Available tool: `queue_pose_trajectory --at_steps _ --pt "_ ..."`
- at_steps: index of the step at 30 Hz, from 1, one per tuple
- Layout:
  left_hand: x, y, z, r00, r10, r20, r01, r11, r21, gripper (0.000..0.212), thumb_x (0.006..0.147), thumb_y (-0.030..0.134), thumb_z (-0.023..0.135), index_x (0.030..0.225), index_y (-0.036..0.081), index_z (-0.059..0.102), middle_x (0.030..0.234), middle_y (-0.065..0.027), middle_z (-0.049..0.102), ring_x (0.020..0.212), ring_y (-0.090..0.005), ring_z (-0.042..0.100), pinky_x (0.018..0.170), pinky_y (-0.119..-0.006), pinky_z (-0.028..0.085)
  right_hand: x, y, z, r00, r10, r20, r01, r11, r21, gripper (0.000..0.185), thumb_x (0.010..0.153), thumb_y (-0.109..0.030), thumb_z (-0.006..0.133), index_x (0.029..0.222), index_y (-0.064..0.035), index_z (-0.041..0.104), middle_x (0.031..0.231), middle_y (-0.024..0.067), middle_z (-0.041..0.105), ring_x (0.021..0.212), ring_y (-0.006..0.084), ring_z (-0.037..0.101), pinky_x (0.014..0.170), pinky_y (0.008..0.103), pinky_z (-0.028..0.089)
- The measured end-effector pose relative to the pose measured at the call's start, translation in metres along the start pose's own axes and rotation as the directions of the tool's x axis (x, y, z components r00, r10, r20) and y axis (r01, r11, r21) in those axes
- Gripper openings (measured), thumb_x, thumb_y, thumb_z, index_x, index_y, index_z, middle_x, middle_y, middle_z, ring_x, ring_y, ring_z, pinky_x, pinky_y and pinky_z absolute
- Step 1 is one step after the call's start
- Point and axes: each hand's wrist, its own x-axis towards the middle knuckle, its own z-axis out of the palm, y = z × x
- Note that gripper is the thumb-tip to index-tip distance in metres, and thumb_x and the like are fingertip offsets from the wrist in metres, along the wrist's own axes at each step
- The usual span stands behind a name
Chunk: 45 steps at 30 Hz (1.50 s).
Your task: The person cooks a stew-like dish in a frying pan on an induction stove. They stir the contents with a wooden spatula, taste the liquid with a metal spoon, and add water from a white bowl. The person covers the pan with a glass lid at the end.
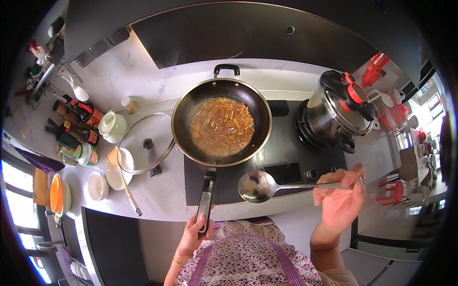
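My left hand (pixel 197 228) is closed around the long black-and-silver handle of a dark wok (pixel 263 125). The wok sits over the left side of the cooktop, its small loop handle toward the wall. Inside it lies a brown, saucy stir-fry (pixel 222 127) with strips of food in liquid. Between the fingers of my right hand (pixel 340 196) is the end of a large metal spoon (pixel 257 186). Its bowl hangs in front of the wok, to the right of the wok's handle, apart from the food.
A pressure cooker (pixel 331 107) stands on the right burner of the black cooktop (pixel 229 186). Left of the wok are a glass lid (pixel 157 136), a wooden-ended spatula (pixel 125 186) across a white plate (pixel 123 168), a bowl (pixel 97 186), a lidded pot (pixel 112 127) and several bottles. A range hood (pixel 243 35) overhangs the back.
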Motion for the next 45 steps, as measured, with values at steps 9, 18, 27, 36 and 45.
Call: queue_pose_trajectory --at_steps 9,18,27,36,45 --pt "0.0 -0.007 0.0 0.979 0.066 -0.19 -0.03 0.982 0.187 0.055 0.102 0.043 0.045 0.136 0.0 0.048 0.079 -0.0041 0.056 0.066 -0.0103 0.05 0.06 -0.023 0.039 -0.008 0.028 0.02 0.998 0.064 0.027 -0.058 0.983 -0.175 0.023 0.097 -0.026 0.049 0.094 -0.0035 0.046 0.078 0.0148 0.058 0.061 0.0268 0.062 0.053 0.0414 0.052" --pt "-0.055 -0.005 0.035 0.676 0.653 -0.341 -0.278 0.655 0.702 0.029 0.101 0.021 0.049 0.105 -0.002 0.066 0.114 -0.0118 0.061 0.109 -0.0226 0.056 0.097 -0.035 0.042 -0.087 0.1 0.082 0.552 0.534 0.641 -0.606 0.784 -0.131 0.017 0.098 0.002 0.046 0.115 0.0023 0.049 0.125 0.0204 0.058 0.121 0.026 0.056 0.106 0.0366 0.041" --pt "-0.112 0.001 -0.013 0.679 0.411 -0.608 -0.496 0.868 0.033 0.036 0.104 0.024 0.045 0.129 -0.002 0.052 0.133 -0.0151 0.057 0.118 -0.0187 0.055 0.104 -0.034 0.042 -0.18 0.179 0.161 0.411 0.609 0.678 -0.698 0.689 -0.196 0.015 0.1 -0.004 0.05 0.114 -0.0017 0.053 0.112 0.0077 0.058 0.106 0.0118 0.056 0.093 0.0244 0.043" --pt "-0.167 0.027 -0.151 0.698 0.369 -0.613 -0.452 0.892 0.023 0.023 0.104 0.02 0.047 0.111 0.0 0.057 0.111 -0.0078 0.066 0.088 -0.0081 0.063 0.074 -0.022 0.052 -0.242 0.253 0.254 0.464 0.581 0.669 -0.634 0.745 -0.207 0.023 0.097 -0.012 0.058 0.117 -0.003 0.05 0.112 0.0093 0.06 0.089 0.0091 0.057 0.077 0.0243 0.048" --pt "-0.185 0.037 -0.252 0.646 0.473 -0.599 -0.248 0.872 0.422 0.025 0.105 0.022 0.046 0.114 0.003 0.059 0.073 -0.0009 0.064 0.067 -0.0045 0.049 0.063 -0.022 0.04 -0.253 0.467 0.267 0.838 0.317 0.444 0.071 0.743 -0.665 0.05 0.089 -0.021 0.07 0.125 0.0006 0.044 0.102 0.0149 0.06 0.088 0.0206 0.062 0.067 0.0279 0.049"
